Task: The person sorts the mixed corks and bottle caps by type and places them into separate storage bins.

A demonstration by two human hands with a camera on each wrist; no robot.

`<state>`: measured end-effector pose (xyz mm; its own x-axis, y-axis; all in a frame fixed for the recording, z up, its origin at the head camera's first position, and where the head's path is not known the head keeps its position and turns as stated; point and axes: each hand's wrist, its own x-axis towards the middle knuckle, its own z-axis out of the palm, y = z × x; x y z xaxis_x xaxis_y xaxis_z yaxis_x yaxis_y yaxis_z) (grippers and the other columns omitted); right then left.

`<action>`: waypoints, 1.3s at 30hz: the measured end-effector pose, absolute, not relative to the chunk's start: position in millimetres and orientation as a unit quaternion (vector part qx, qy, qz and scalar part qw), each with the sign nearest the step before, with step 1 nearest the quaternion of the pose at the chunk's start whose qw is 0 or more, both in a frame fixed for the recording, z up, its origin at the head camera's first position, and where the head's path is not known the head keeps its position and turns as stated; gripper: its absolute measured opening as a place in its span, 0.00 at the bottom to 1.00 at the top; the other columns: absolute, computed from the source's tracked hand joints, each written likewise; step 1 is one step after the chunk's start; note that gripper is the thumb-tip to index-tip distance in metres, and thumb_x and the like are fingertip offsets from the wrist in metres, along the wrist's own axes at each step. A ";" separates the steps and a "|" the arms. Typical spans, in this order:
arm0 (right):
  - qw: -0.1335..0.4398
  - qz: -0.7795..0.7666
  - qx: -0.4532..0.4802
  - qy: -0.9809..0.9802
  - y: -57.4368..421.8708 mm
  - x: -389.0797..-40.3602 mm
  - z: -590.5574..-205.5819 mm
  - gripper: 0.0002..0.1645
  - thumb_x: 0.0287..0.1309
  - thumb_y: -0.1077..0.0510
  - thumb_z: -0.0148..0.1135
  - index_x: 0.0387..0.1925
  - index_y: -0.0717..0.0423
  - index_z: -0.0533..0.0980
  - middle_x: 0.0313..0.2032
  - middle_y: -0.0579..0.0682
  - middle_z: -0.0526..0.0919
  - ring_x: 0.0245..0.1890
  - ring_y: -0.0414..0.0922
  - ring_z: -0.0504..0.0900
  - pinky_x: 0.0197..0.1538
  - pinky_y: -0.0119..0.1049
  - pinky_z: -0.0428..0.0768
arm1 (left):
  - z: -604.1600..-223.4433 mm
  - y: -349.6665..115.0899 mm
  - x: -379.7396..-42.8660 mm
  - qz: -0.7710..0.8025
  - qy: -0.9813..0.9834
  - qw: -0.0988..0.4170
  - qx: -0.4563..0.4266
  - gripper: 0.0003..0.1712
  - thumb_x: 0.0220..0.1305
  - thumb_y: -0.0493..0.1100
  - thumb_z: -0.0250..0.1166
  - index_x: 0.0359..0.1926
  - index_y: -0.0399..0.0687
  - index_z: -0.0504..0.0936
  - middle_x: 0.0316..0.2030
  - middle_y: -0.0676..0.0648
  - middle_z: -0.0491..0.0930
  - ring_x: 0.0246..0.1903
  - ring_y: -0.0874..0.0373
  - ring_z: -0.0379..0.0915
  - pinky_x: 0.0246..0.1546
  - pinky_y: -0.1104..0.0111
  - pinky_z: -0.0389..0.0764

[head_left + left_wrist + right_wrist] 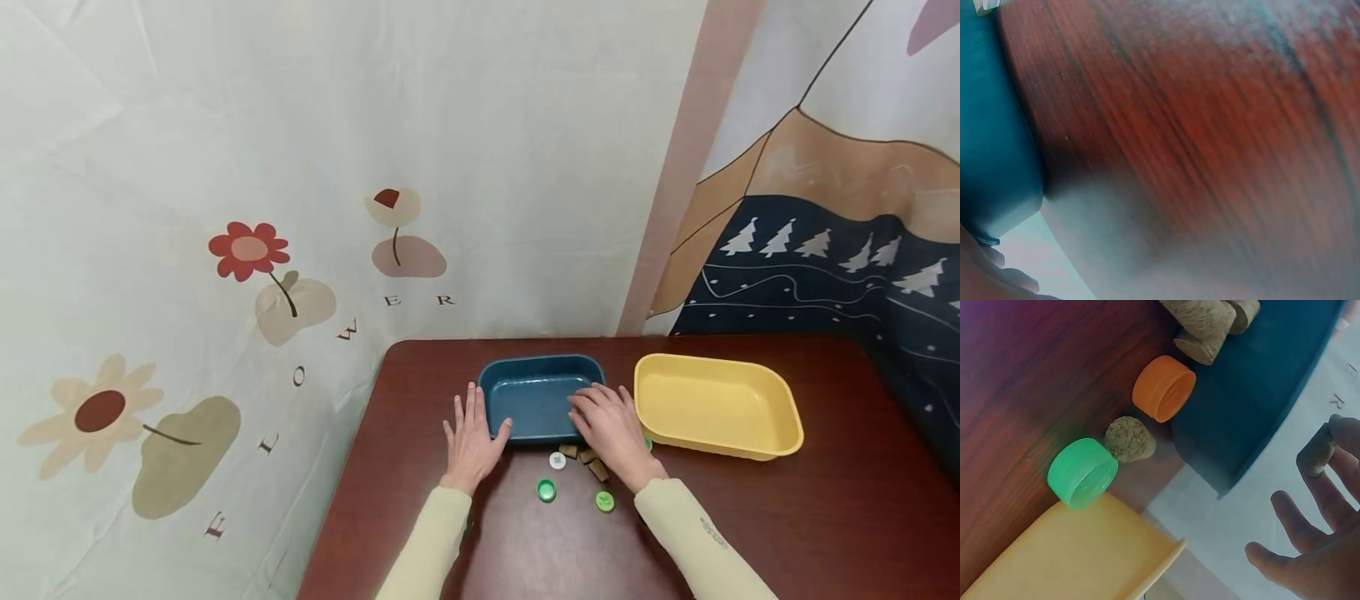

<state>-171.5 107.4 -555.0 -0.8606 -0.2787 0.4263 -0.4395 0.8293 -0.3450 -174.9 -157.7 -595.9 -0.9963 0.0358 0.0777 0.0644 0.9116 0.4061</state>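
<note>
Fingers spread, my left hand (474, 442) rests at the near left corner of a dark blue tray (528, 362). In the left wrist view, fingertips show by that tray's wall (997, 144). Over the tray's right side, my right hand (613, 429) pinches a cork (1320, 456) between fingertips, seen in the right wrist view. Below the tray lie several corks (597, 470), a white cap (557, 461), a green cap (547, 490) and a light green cap (604, 501). The right wrist view also shows an orange cap (1163, 389), another green cap (1083, 473) and a lone cork (1129, 439).
A yellow tray (720, 446) stands to the right of the blue one on the dark red wooden table (555, 558). Behind the table hangs a pale cloth (525, 167) printed with flowers, with a mountain-patterned cloth (810, 283) at the right.
</note>
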 end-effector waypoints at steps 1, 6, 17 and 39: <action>0.181 0.219 0.192 -0.939 105.7 -173.7 -556.4 0.16 0.61 0.55 0.75 0.50 0.53 0.87 0.50 0.52 0.87 0.61 0.60 0.79 0.66 0.71 0.65 | -596.6 -157.8 -174.6 -0.208 -0.977 0.034 -0.026 0.53 0.73 0.70 0.51 0.83 0.43 0.48 0.83 0.46 0.42 0.80 0.36 0.38 0.69 0.29 0.49; 0.169 0.201 0.187 -0.947 99.1 -183.3 -561.1 0.14 0.63 0.54 0.73 0.49 0.53 0.87 0.49 0.52 0.88 0.60 0.61 0.79 0.66 0.71 0.64 | -596.4 -157.9 -172.9 -0.212 -0.976 0.037 -0.026 0.52 0.73 0.69 0.53 0.83 0.43 0.49 0.83 0.45 0.43 0.80 0.35 0.39 0.69 0.29 0.50; 0.115 0.136 0.161 -0.971 93.7 -199.4 -562.8 0.13 0.65 0.52 0.71 0.48 0.53 0.88 0.50 0.54 0.88 0.60 0.62 0.79 0.66 0.72 0.63 | -593.0 -157.6 -173.4 -0.200 -0.979 0.018 -0.024 0.52 0.73 0.70 0.51 0.83 0.44 0.46 0.83 0.47 0.40 0.80 0.37 0.36 0.71 0.32 0.49; 0.126 0.206 0.161 -0.957 113.1 -184.8 -571.2 0.35 0.70 0.45 0.65 0.72 0.56 0.72 0.72 0.59 0.71 0.73 0.63 0.66 0.71 0.69 0.58 | -596.5 -158.9 -176.8 -0.196 -0.980 0.018 -0.029 0.53 0.73 0.69 0.51 0.83 0.42 0.46 0.83 0.45 0.39 0.80 0.35 0.33 0.72 0.32 0.46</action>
<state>-184.8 113.1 -571.2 -0.9166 -0.2553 0.3077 -0.3593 0.8636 -0.3536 -176.8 -158.9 -596.5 -0.9977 0.0490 0.0469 0.0633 0.9215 0.3831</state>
